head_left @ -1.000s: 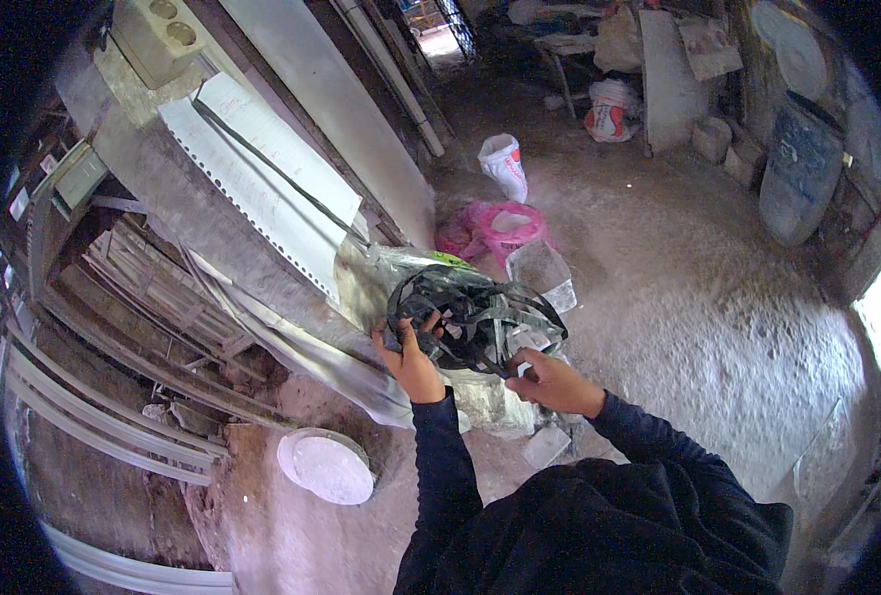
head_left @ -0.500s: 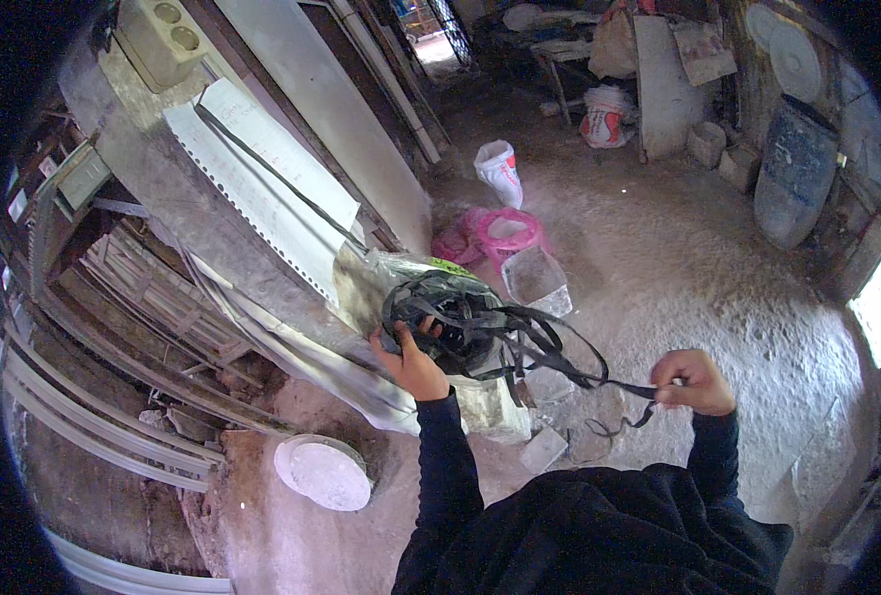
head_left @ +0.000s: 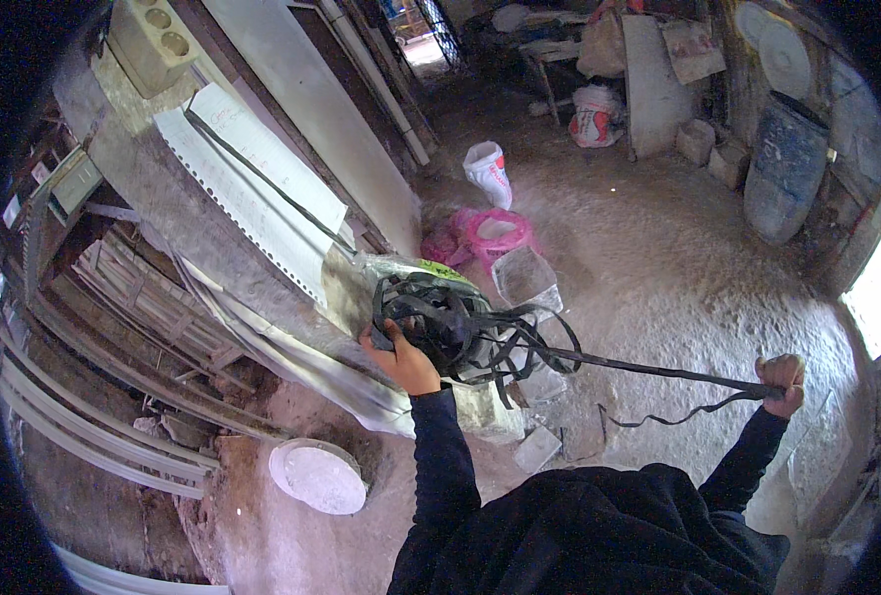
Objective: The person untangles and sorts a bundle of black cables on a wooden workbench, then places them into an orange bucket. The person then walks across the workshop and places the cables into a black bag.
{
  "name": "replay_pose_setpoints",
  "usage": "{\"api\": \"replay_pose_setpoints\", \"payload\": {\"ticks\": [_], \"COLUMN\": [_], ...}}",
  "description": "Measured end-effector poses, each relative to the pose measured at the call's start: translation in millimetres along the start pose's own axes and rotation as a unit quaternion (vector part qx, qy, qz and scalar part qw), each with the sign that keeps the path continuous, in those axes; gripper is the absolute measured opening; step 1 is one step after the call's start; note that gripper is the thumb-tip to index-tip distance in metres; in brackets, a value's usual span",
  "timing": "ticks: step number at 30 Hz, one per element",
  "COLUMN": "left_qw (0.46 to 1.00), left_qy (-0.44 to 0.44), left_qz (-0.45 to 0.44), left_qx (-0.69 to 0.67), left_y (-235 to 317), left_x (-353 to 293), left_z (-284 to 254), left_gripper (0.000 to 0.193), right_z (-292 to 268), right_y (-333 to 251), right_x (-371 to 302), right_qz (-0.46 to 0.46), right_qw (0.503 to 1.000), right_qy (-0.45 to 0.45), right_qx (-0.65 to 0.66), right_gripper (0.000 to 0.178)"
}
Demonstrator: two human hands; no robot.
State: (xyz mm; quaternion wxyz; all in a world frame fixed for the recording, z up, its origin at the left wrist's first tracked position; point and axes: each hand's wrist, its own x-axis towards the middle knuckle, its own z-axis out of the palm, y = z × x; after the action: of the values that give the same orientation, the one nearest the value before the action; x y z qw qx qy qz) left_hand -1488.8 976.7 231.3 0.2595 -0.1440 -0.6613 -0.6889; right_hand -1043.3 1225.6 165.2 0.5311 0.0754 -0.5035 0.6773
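Observation:
A tangled bundle of flat black strap (head_left: 440, 322) lies at the near end of the long bench. My left hand (head_left: 404, 365) grips the bundle's near left side, thumb and fingers curled into the loops; part of the fingers is hidden by the straps. Well out to the right, my right hand (head_left: 782, 384) is closed in a fist round a length of the strap. That length runs taut from the bundle to the fist, while a loose tail of it sags below. Clear plastic with a bright green patch shows behind the bundle.
A white sheet (head_left: 252, 178) with holes along one edge lies on the bench, a dark strip across it. Beyond the bundle stand a pale square container (head_left: 527, 280), a pink bag (head_left: 500, 233) and a white sack (head_left: 488, 174). A round white lid (head_left: 319, 476) is at lower left, a blue barrel (head_left: 785, 169) far right.
My right hand has moved out to the right, pulling a longer stretch of strap straight from the bundle. The left hand stays on the bundle.

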Motion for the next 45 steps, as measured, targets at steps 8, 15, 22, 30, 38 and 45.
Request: {"api": "replay_pose_setpoints", "payload": {"ticks": [8,15,22,30,38,45], "left_qw": [1.000,0.997,0.974,0.927,0.886,0.783], "left_qy": [-0.013,-0.014,-0.044,-0.112,-0.255,-0.329], "left_qz": [-0.023,0.040,0.203,0.280,0.312,0.398], "left_qx": [-0.002,0.059,0.090,0.224,0.228,0.347], "left_y": [17.0,-3.2,5.9,16.4,10.9,42.6], "left_x": [-4.3,0.4,-5.6,-2.1,-0.4,-24.4], "left_z": [3.2,-0.4,-0.2,-13.2,-28.7,-11.4], "left_gripper": [0.031,0.032,0.036,0.065,0.048,0.086], "right_z": [-13.6,43.4,127.4,209.9,250.9,240.3], "right_y": [-11.2,10.7,128.6,243.3,231.5,237.3], "right_x": [-10.3,23.3,21.0,16.0,34.3,39.0], "right_qz": [0.004,0.454,0.387,0.170,0.191,0.108], "right_qw": [0.996,0.820,0.756,0.883,0.874,0.839], "right_qy": [0.084,-0.152,-0.385,-0.189,-0.165,-0.246], "right_qx": [-0.037,-0.314,-0.362,-0.394,-0.416,-0.473], "right_gripper": [0.036,0.027,0.056,0.054,0.032,0.026]}}
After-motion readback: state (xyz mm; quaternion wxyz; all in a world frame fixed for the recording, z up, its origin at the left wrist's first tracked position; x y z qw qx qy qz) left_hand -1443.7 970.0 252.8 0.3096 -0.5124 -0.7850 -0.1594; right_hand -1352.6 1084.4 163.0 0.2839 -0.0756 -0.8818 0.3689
